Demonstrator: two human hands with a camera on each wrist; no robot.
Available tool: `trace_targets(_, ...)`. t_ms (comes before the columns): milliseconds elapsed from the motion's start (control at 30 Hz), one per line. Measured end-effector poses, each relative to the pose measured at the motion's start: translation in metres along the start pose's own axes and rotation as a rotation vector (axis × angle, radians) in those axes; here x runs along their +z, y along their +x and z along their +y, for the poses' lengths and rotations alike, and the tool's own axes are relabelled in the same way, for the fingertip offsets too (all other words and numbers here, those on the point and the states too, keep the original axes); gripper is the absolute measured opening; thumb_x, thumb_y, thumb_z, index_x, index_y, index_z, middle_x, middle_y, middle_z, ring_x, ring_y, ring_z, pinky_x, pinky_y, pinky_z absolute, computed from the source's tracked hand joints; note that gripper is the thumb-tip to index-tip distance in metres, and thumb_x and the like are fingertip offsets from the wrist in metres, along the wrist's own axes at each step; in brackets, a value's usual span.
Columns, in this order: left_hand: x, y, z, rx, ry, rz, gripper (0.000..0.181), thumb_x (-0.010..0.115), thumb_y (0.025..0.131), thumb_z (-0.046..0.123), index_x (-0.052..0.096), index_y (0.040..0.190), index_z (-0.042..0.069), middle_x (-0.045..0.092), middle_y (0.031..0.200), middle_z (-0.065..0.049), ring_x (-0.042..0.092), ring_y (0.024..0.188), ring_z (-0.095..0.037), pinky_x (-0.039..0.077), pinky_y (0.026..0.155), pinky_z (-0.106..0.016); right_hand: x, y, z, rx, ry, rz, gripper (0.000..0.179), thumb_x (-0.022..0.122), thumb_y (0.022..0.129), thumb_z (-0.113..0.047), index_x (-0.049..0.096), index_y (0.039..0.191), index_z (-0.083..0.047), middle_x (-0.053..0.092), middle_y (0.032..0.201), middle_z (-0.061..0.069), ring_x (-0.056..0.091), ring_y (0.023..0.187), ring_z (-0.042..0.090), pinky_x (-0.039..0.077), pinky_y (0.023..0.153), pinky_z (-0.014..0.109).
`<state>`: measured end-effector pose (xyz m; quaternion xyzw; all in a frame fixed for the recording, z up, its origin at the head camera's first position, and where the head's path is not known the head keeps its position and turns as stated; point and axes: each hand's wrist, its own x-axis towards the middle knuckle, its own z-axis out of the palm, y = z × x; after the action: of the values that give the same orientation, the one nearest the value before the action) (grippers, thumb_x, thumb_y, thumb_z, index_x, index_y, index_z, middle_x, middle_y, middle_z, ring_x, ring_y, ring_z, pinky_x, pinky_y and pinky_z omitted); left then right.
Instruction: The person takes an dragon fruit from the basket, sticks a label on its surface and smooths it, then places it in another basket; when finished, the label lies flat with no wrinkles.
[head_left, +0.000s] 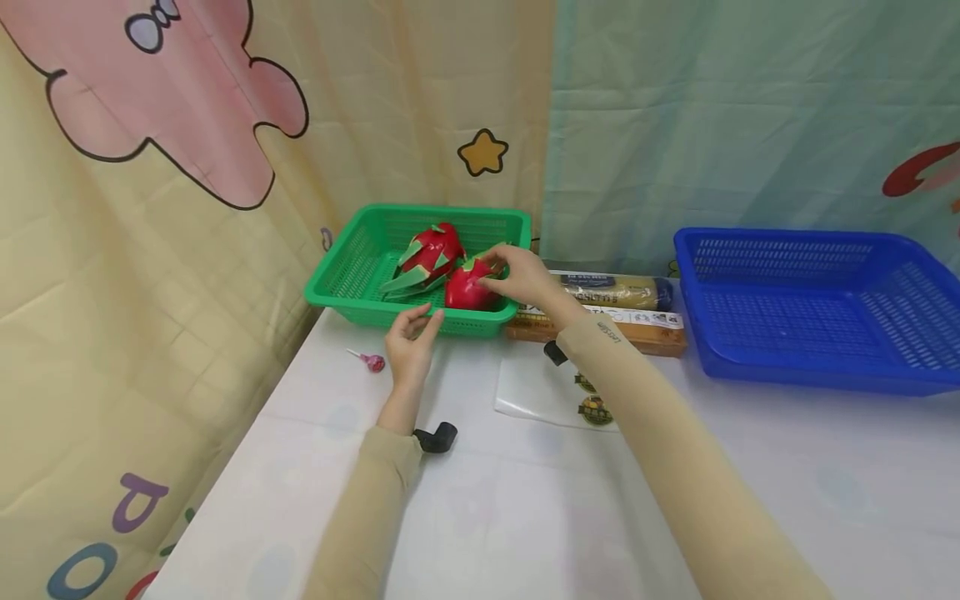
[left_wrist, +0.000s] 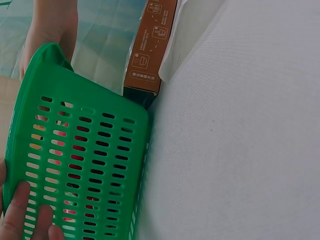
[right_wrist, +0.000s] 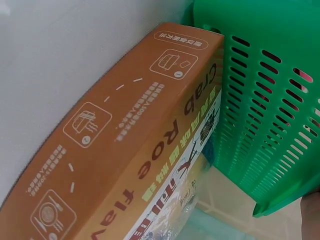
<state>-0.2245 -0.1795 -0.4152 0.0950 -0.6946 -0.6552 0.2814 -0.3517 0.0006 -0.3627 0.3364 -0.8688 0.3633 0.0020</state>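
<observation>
Two red dragon fruits lie in a green basket [head_left: 352,304] at the back left. My right hand [head_left: 521,279] reaches over the basket's right side and grips the right-hand dragon fruit [head_left: 467,292] by its top, thumb and fingers around it. The other dragon fruit [head_left: 433,250], with long green leaf tips, lies just to its left. My left hand [head_left: 408,350] is at the basket's front, its thumb and fingers loosely bent and apart. In the left wrist view its fingers [left_wrist: 19,205] touch the slotted outer wall. Through the slots some red shows.
A brown crab roe flavour box [right_wrist: 115,135] and a spaghetti pack [head_left: 618,292] lie right of the green basket. Further right stands a blue basket [head_left: 817,379]. A lollipop [head_left: 373,362] is left of my left hand; a clear bag [head_left: 532,392] lies under my right forearm.
</observation>
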Motion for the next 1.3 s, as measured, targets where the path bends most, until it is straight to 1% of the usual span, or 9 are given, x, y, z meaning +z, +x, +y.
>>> trace_targets(233,0.000,-0.001,-0.001,-0.008,0.006,0.007,0.034,0.076,0.080,0.021,0.067,0.105,0.001,0.069,0.096,-0.015,0.062,0.088,-0.018,0.049,0.068,-0.019,0.000,0.006,0.001,-0.002,-0.059,-0.094,0.038,0.067,0.087,-0.027,0.060,0.119,-0.009,0.061,0.115,0.005,0.055,0.106,0.019,0.044,0.090,0.035)
trace_targets(367,0.001,-0.002,-0.001,-0.009,0.004,0.004,0.033,0.075,0.081,0.019,0.066,0.106,-0.001,0.069,0.096,-0.015,0.062,0.087,-0.015,0.049,0.068,-0.019,-0.001,0.008,0.003,-0.020,-0.089,-0.141,0.033,0.066,0.088,-0.023,0.061,0.116,-0.007,0.062,0.115,0.006,0.055,0.108,0.021,0.043,0.093,0.036)
trace_targets(467,0.001,-0.001,-0.002,-0.007,0.000,-0.005,0.036,0.075,0.082,0.019,0.065,0.108,-0.003,0.068,0.099,-0.016,0.062,0.087,-0.012,0.049,0.068,-0.018,-0.002,0.009,0.002,-0.030,-0.091,-0.159,0.028,0.066,0.088,-0.019,0.062,0.113,-0.006,0.063,0.113,0.007,0.056,0.106,0.022,0.043,0.093,0.036)
trace_targets(567,0.001,-0.001,-0.003,0.000,-0.004,-0.010,0.039,0.074,0.082,0.021,0.064,0.110,-0.004,0.068,0.101,-0.018,0.061,0.089,-0.014,0.048,0.069,-0.018,-0.003,0.009,0.002,-0.033,-0.092,-0.171,0.024,0.066,0.088,-0.015,0.064,0.110,-0.006,0.063,0.110,0.007,0.057,0.104,0.022,0.044,0.091,0.035)
trace_targets(800,0.002,-0.001,-0.003,0.016,-0.004,0.005,0.036,0.075,0.081,0.020,0.065,0.107,-0.004,0.069,0.098,-0.014,0.062,0.084,-0.007,0.048,0.067,-0.019,-0.004,0.012,0.001,-0.019,-0.092,-0.207,0.017,0.068,0.086,-0.008,0.066,0.102,-0.009,0.064,0.103,0.005,0.057,0.098,0.021,0.045,0.087,0.034)
trace_targets(1000,0.002,-0.001,-0.002,0.024,0.008,0.000,0.035,0.075,0.082,0.021,0.066,0.107,-0.002,0.069,0.099,-0.014,0.062,0.084,-0.007,0.048,0.068,-0.019,-0.008,0.013,-0.005,-0.002,-0.154,-0.262,0.009,0.068,0.087,-0.013,0.067,0.095,-0.009,0.063,0.092,0.004,0.054,0.086,0.020,0.046,0.078,0.033)
trace_targets(1133,0.001,-0.001,-0.002,0.013,0.015,-0.006,0.036,0.074,0.082,0.023,0.066,0.108,0.000,0.068,0.101,-0.017,0.061,0.086,-0.008,0.047,0.069,-0.019,-0.010,0.012,-0.010,0.012,-0.191,-0.302,0.011,0.068,0.088,-0.019,0.067,0.092,-0.009,0.063,0.089,0.004,0.056,0.083,0.019,0.047,0.077,0.032)
trace_targets(1233,0.000,-0.001,-0.002,0.003,0.014,-0.015,0.036,0.074,0.082,0.021,0.065,0.109,-0.001,0.067,0.102,-0.018,0.061,0.088,-0.009,0.046,0.070,-0.019,-0.009,0.010,-0.009,0.015,-0.208,-0.300,0.014,0.067,0.089,-0.023,0.067,0.092,-0.010,0.065,0.090,0.003,0.058,0.085,0.018,0.048,0.078,0.032)
trace_targets(1300,0.000,-0.002,0.000,-0.005,0.015,-0.019,0.034,0.073,0.083,0.018,0.064,0.109,-0.003,0.067,0.102,-0.019,0.061,0.088,-0.011,0.046,0.069,-0.019,-0.007,0.009,-0.007,0.003,-0.205,-0.278,0.015,0.066,0.089,-0.025,0.067,0.093,-0.011,0.066,0.092,0.002,0.059,0.087,0.018,0.048,0.079,0.033)
